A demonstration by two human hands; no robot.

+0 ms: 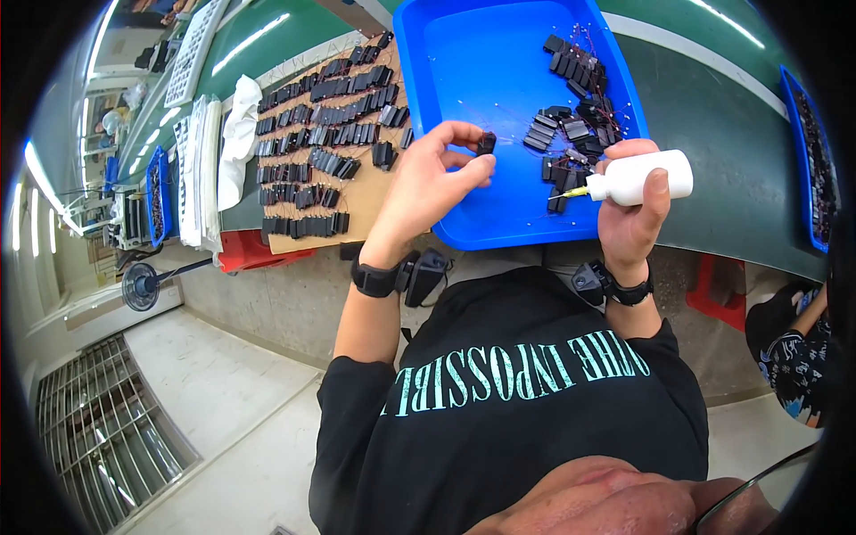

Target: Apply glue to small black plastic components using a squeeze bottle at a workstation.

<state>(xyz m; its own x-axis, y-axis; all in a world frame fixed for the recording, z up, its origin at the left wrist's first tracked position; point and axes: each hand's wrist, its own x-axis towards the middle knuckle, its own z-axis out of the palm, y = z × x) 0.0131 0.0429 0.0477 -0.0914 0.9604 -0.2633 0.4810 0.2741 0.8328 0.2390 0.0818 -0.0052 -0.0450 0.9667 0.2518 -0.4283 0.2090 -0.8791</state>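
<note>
Between the thumb and fingers of my left hand point(437, 183) is a small black part with thin wires point(486, 144), held over the left side of a blue tray point(459, 227). My right hand point(631, 214) grips a white squeeze bottle point(655, 177) lying nearly level, its thin needle tip pointing left over the tray. Below and beyond that tip, several black wired parts point(578, 129) lie in loose clusters on the tray's right side. The needle and the held part are well apart.
Left of the tray, a brown board point(357, 192) carries rows of similar black parts point(334, 116). White sheets point(236, 143) lie past it. Another blue tray point(802, 160) stands at the far right of the green table point(704, 134), near another person's arm point(810, 314).
</note>
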